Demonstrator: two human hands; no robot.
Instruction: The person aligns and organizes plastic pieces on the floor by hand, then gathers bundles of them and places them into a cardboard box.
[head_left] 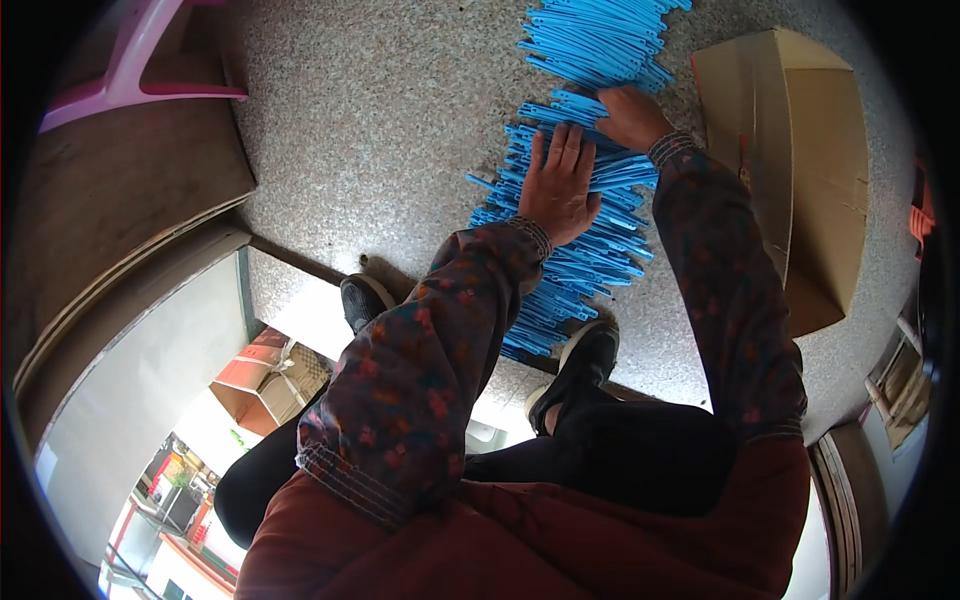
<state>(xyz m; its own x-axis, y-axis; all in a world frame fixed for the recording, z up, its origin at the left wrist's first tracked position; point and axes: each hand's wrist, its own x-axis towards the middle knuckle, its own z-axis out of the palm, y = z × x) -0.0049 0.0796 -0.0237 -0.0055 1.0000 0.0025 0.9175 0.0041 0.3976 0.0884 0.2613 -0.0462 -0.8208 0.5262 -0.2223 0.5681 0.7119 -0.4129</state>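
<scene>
From my remote view, thin blue strips, some with holed ends, form 2 dense heaps on the speckled floor. The left hand lies flat, fingers straight, atop the nearer; the right hand curls at its far edge, grip unclear to me.

Left of the blue stick pile, the floor has lots of room for reaching through, but to the pile's right a big cardboard box stands in the way, and a black shoe sits close by the pile's near end, so that bit is tight.
</scene>
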